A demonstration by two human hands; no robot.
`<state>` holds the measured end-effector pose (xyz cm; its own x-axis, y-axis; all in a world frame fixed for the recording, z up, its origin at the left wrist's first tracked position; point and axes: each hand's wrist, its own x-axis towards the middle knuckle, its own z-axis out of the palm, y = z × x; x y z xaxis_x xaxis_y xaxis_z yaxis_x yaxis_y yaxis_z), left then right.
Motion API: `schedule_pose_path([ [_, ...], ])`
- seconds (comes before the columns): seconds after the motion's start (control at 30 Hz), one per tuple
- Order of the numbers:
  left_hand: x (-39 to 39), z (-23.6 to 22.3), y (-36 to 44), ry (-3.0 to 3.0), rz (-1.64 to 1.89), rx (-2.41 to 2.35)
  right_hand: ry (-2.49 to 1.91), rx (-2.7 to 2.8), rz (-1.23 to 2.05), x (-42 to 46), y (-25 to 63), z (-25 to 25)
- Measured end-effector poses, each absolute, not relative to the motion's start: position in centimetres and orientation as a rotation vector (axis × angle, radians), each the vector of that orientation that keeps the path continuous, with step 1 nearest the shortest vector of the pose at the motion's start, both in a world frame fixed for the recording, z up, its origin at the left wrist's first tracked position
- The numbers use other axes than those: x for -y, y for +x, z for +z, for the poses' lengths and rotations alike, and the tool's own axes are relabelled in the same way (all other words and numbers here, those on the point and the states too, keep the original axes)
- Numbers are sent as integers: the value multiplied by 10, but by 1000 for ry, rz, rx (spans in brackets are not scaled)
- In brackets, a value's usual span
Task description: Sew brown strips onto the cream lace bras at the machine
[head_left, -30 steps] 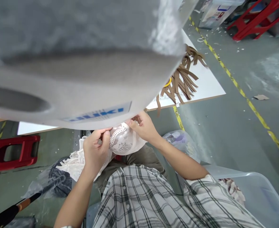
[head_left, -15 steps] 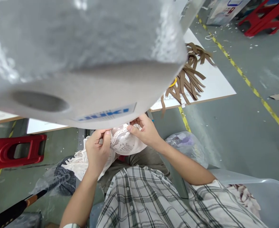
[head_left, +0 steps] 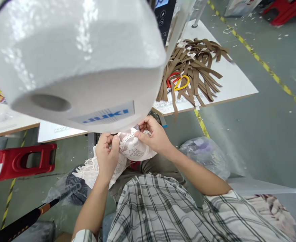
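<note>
Pinching the white lace cup (head_left: 137, 148) from its two sides, the left hand (head_left: 107, 155) and the right hand (head_left: 158, 137) each have the thumb closed against the fingers, just under the rounded front of the sewing machine (head_left: 97, 84). The cup looks light and soft, with lace that should give under a pull and a rounded shape that would probably dent if squeezed, then spring back. Dry fingers ought to grip it without much slipping, but the open pattern could snag or tear, so a gentle, flat pinch suits it better than a hard tug. The beaded-looking trim seems the firmer place to hold, with the fingertips spaced so the cloth between lies smooth. The machine covers the far edge, so what the fingers meet there is hard to tell. Beside the left wrist hangs more white lace cloth (head_left: 89, 172), whose loose folds may drag slightly on that side
</note>
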<state>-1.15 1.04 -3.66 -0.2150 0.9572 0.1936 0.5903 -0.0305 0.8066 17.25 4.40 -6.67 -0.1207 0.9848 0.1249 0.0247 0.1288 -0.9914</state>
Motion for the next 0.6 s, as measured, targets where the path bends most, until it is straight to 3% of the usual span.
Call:
schedule_pose_path([
  [0.3,11,-32,7,1601,1155,-1776,-1070,1238,1431,-24,183,-63],
  [0.43,37,-54,28,1696,1042,-1607,-1138,1306,1571,7,213,-72],
  [0.6,44,-93,42,1542,778,-1509,-1420,1283,1517,34,247,-116],
])
